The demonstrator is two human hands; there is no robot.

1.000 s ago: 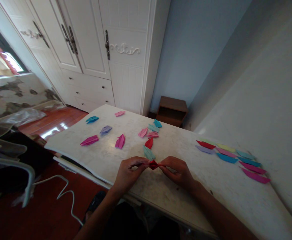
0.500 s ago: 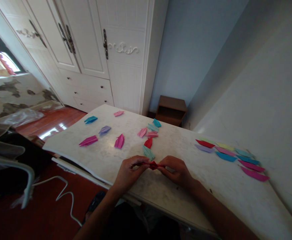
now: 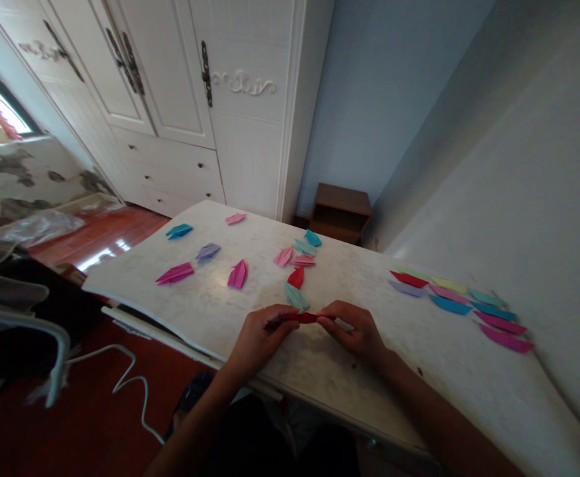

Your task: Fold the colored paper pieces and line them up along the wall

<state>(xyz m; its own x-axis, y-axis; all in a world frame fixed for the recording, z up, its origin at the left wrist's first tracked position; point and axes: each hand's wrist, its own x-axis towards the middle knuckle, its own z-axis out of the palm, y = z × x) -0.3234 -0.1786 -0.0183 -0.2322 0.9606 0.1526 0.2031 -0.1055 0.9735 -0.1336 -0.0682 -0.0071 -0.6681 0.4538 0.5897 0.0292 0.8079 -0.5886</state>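
A narrow red folded paper (image 3: 306,318) stretches between my two hands above the front part of the white table (image 3: 250,311). Its left end is pinched by my left hand (image 3: 260,334), thumb against fingers. My right hand (image 3: 352,330) grips the other end the same way. Just beyond the hands lies a pale green folded paper (image 3: 295,295), with a red one (image 3: 296,277) behind it. Farther back, pink folded papers (image 3: 284,256) and a blue one (image 3: 312,237) sit close together. My fingers cover both ends of the held paper.
At left on the table lie several spread folded papers, among them a magenta one (image 3: 175,273) and a purple one (image 3: 207,252). Flat boat-shaped papers (image 3: 449,304) line the right side by the wall. A brown nightstand (image 3: 342,199) and a white wardrobe (image 3: 250,132) stand beyond.
The red paper showed an opened diamond-shaped middle before; now it looks flat and narrow. My hands have shifted slightly up in the view, and the camera has tilted a little.
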